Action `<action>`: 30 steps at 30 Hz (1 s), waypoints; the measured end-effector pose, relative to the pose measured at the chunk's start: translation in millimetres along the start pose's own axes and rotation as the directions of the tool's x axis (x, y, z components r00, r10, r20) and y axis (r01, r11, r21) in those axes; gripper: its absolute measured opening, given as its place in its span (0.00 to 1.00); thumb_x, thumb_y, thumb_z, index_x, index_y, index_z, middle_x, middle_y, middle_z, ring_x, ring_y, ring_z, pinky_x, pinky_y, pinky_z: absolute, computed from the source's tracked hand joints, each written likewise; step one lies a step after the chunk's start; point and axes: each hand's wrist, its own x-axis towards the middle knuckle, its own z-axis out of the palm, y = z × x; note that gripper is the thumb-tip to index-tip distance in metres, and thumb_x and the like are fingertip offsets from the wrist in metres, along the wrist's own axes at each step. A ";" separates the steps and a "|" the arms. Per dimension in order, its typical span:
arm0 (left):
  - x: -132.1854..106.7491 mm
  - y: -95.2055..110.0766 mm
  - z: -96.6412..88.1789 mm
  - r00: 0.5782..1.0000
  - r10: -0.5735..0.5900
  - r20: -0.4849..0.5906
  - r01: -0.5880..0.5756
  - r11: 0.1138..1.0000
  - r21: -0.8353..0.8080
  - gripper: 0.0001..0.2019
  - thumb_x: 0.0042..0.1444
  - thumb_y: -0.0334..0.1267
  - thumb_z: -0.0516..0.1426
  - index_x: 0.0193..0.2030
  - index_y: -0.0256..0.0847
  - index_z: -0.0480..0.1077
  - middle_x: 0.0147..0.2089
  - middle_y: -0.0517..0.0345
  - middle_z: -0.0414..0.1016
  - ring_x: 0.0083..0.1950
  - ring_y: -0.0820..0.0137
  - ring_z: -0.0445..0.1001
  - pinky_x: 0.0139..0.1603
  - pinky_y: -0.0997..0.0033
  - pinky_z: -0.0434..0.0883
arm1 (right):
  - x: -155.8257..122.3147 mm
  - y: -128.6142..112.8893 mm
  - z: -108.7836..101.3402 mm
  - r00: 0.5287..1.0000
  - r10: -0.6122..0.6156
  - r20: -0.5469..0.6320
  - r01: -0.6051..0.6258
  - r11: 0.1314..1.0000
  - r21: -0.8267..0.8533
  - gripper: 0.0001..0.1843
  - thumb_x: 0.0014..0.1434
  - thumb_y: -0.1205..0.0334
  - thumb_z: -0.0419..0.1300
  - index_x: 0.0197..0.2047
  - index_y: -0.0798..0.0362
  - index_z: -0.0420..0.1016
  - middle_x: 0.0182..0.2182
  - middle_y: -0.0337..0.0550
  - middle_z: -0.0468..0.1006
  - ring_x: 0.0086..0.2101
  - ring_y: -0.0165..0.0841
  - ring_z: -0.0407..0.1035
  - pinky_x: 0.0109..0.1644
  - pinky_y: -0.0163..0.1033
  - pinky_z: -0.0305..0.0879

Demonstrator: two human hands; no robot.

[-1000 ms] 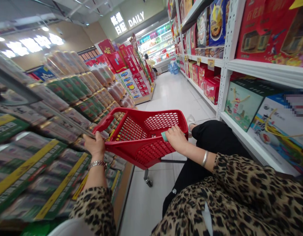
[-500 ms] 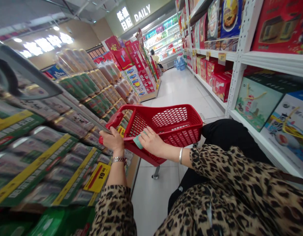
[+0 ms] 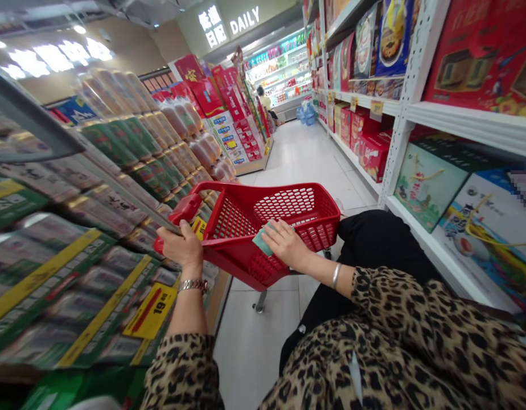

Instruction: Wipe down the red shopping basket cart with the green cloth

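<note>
A red plastic shopping basket on wheels stands tilted in my view, with its perforated inside showing. My left hand is wrapped round the basket's red handle end, where a grey metal pull rod runs up to the left. Under my right hand a light green cloth is pressed against the basket's near top rim and side. The fingers of that hand lie over the cloth, and part of it is hidden beneath them.
Stacked packs of canned drinks line the left side, with a yellow price tag. White shelves with boxed goods stand close on the right. Down the tiled aisle are blue water bottles and a person near the fridges.
My right hand has slid the cloth rightward along the basket's rim, away from the handle end. My left hand keeps its hold. The whole view has shifted slightly.
</note>
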 end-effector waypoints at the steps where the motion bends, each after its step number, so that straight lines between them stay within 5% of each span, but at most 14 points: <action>1: -1.0 0.6 -0.5 1.000 0.000 0.001 0.000 1.000 -0.003 0.11 0.61 0.45 0.52 0.43 0.40 0.64 0.41 0.39 0.78 0.49 0.46 0.78 0.52 0.49 0.71 | -4.8 5.0 -3.2 0.999 0.031 0.010 -0.031 0.999 -0.014 0.18 0.70 0.72 0.53 0.59 0.57 0.77 0.59 0.58 0.78 0.63 0.47 0.68 0.68 0.61 0.63; 13: -12.3 8.7 -7.6 1.000 0.008 0.012 -0.008 0.998 0.067 0.13 0.63 0.45 0.51 0.46 0.37 0.64 0.42 0.35 0.78 0.46 0.44 0.80 0.46 0.50 0.72 | -5.8 33.3 -28.8 0.948 0.279 0.153 -0.264 0.958 -0.108 0.20 0.71 0.72 0.50 0.59 0.56 0.77 0.57 0.57 0.79 0.61 0.46 0.69 0.68 0.57 0.60; 19: -14.5 6.8 -8.0 1.000 0.012 -0.020 -0.012 1.000 0.007 0.12 0.61 0.45 0.53 0.44 0.38 0.65 0.37 0.41 0.77 0.45 0.45 0.80 0.45 0.50 0.73 | -42.6 64.2 -37.8 0.944 0.313 0.104 -0.294 0.942 -0.162 0.21 0.71 0.72 0.49 0.61 0.55 0.76 0.61 0.57 0.77 0.63 0.45 0.66 0.69 0.59 0.56; 24: -19.3 8.5 -9.8 1.000 -0.007 -0.028 0.006 0.999 -0.035 0.16 0.59 0.47 0.54 0.46 0.38 0.66 0.41 0.38 0.79 0.48 0.43 0.79 0.50 0.45 0.71 | -63.1 91.7 -44.2 0.882 0.469 0.049 -0.446 0.863 -0.237 0.22 0.70 0.74 0.49 0.61 0.57 0.76 0.61 0.59 0.76 0.64 0.47 0.65 0.69 0.60 0.57; 27: -21.4 11.3 -13.0 1.000 -0.022 -0.014 0.021 1.000 -0.013 0.18 0.57 0.48 0.55 0.48 0.37 0.66 0.43 0.35 0.79 0.50 0.40 0.78 0.51 0.42 0.71 | -55.8 85.0 -37.2 0.874 0.485 0.002 -0.471 0.849 -0.242 0.20 0.70 0.73 0.50 0.57 0.59 0.78 0.58 0.59 0.78 0.62 0.48 0.68 0.68 0.59 0.60; 30: -22.6 13.5 -16.1 0.999 -0.034 -0.026 0.034 0.999 0.009 0.18 0.56 0.47 0.54 0.48 0.37 0.66 0.43 0.35 0.78 0.51 0.39 0.78 0.52 0.42 0.71 | -36.5 55.4 -23.7 0.915 0.403 -0.024 -0.399 0.894 -0.205 0.17 0.70 0.73 0.52 0.55 0.59 0.79 0.56 0.57 0.80 0.61 0.47 0.69 0.67 0.58 0.63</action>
